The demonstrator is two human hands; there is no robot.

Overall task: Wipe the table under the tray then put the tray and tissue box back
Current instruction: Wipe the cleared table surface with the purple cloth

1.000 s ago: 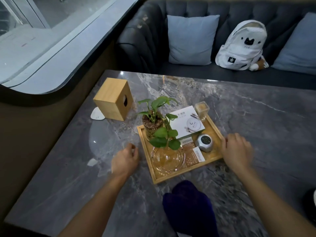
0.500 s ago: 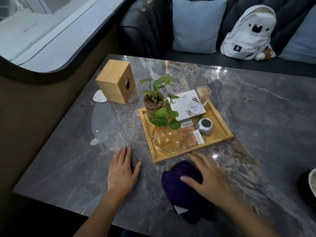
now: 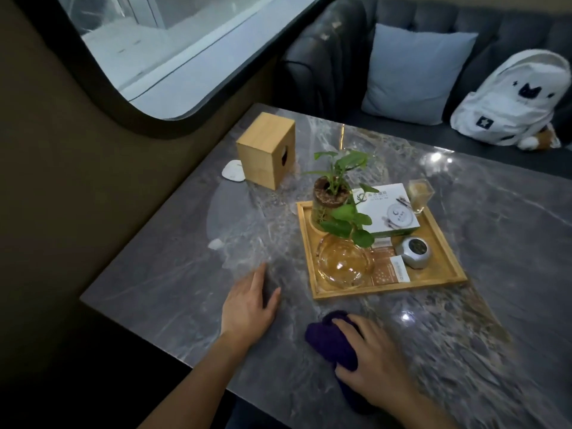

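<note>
A wooden tray rests on the grey marble table, carrying a potted plant, a glass ashtray, a white box, a small glass and a silver gadget. The wooden tissue box stands at the table's far left. My right hand grips a dark purple cloth on the table just in front of the tray. My left hand lies flat on the table, fingers apart, left of the tray's near corner.
A white disc lies left of the tissue box. A dark sofa behind the table holds a blue cushion and a white backpack. A wall with a curved window runs along the table's left edge.
Both hands left the tray's sides. My left hand spread flat on the table; my right hand came down onto the purple cloth and closed on it. The camera shifted.
</note>
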